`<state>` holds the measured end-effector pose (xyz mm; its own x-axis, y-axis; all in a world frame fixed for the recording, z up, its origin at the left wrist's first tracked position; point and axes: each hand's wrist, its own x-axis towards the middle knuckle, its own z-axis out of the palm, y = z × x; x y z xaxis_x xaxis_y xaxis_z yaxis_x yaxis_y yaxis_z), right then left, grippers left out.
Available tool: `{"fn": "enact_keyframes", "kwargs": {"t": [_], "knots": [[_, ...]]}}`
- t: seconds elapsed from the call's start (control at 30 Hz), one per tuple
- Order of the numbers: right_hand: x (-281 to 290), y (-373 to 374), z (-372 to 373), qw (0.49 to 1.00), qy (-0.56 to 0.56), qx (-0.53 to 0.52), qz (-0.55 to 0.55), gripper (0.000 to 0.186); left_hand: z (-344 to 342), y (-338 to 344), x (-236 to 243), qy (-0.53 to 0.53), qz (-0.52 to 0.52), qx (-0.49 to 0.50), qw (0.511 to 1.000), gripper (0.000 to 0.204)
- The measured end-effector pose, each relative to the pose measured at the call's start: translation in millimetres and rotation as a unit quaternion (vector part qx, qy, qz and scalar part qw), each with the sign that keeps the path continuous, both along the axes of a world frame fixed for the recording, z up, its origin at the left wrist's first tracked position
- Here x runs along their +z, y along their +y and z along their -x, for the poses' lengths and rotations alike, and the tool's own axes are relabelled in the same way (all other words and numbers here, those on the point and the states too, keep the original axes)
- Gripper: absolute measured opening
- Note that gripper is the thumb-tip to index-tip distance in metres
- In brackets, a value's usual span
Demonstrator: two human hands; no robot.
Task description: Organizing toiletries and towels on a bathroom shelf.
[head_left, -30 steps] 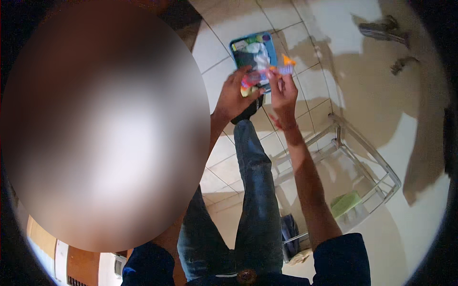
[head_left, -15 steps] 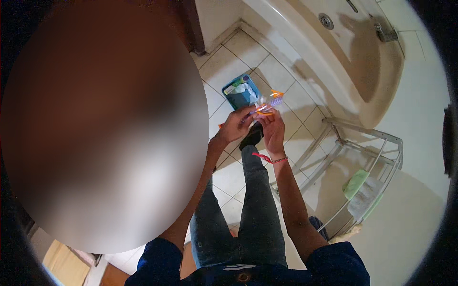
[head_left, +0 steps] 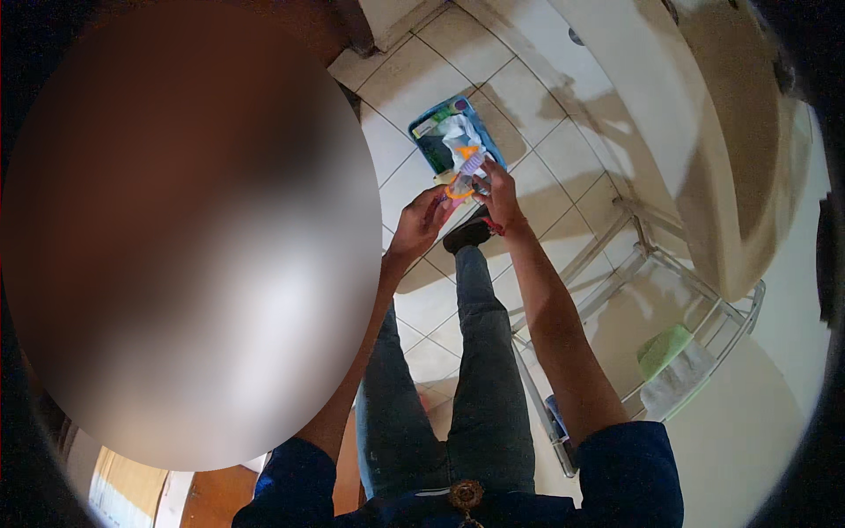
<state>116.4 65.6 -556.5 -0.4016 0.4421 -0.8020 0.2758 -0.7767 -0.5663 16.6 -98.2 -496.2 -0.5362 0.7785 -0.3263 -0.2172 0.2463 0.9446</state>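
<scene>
A small clear plastic package [head_left: 460,189] with orange and purple parts is held between my two hands, above the floor; what is inside is too small to make out. My left hand [head_left: 417,222] is closed on its lower left end. At the upper right end, the fingers of my right hand [head_left: 503,195] pinch it, beside a ridged purple part. Just beyond the hands, a blue tub [head_left: 416,141] on the floor contains crumpled white material [head_left: 459,132] and green and dark items. The package partly overlaps the tub's near edge in the picture.
A pale washbasin [head_left: 695,97] rises on the right. Below it a metal rack [head_left: 673,257] carries a green and white cloth [head_left: 666,354]. My shoe [head_left: 466,233] stands on white floor tiles [head_left: 422,70]. A blurred oval covers the left side.
My hands and the package have shifted slightly, and the package is tilted differently. The view has turned, so the tub appears higher and the washbasin farther right.
</scene>
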Motion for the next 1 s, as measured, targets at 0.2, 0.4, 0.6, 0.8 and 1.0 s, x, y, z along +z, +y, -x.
{"fn": "enact_keyframes", "kwargs": {"t": [0.2,0.4,0.6,0.8,1.0], "knots": [[122,-1,17,0.975,0.082,0.102,-0.178,0.045,7,-12,18,0.032,0.042,-0.051,0.997,0.032],[156,-22,3,0.945,0.043,0.157,-0.284,0.034,17,-19,57,-0.004,0.016,-0.082,0.996,0.032],[217,-38,-4,0.841,0.029,0.196,-0.503,0.035,34,-24,109,-0.049,-0.028,-0.087,0.995,0.029],[331,-43,-5,0.891,0.033,0.068,-0.447,0.024,34,-7,208,0.034,-0.028,-0.107,0.993,0.027],[393,-20,-46,0.808,0.068,0.165,-0.561,0.019,16,16,316,0.101,-0.007,-0.167,0.981,0.03]]}}
